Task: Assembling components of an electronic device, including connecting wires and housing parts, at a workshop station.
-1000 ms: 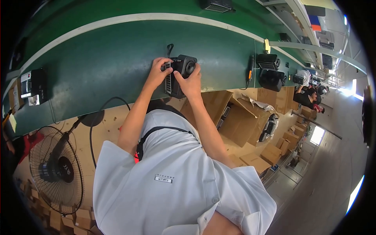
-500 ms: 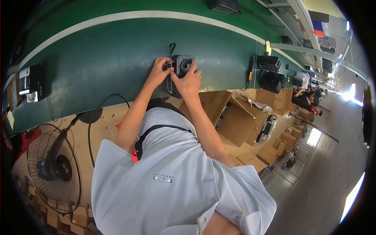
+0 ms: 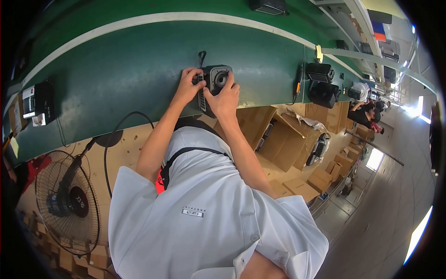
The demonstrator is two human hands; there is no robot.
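A dark grey box-shaped portable speaker (image 3: 214, 73) with a round cone on its face stands near the front edge of the green workbench (image 3: 116, 69). From its far left corner sticks a black strap loop (image 3: 202, 57). My left hand (image 3: 188, 88) grips the slotted left side, fingers bent over the top and thumb against the grille. My right hand (image 3: 224, 102) lies over the near face, with its thumb by the slotted side and a finger beside the cone. Both hands are closed around the speaker, and they hide part of it.
To the right lie an orange-and-black electric screwdriver (image 3: 297, 87) and two black speaker-like boxes (image 3: 320, 72). A black device (image 3: 45, 101) sits at the far left. Below the bench stand a fan (image 3: 74, 202) and open cardboard boxes (image 3: 283, 146). A black cable (image 3: 108, 158) hangs beside my left arm.
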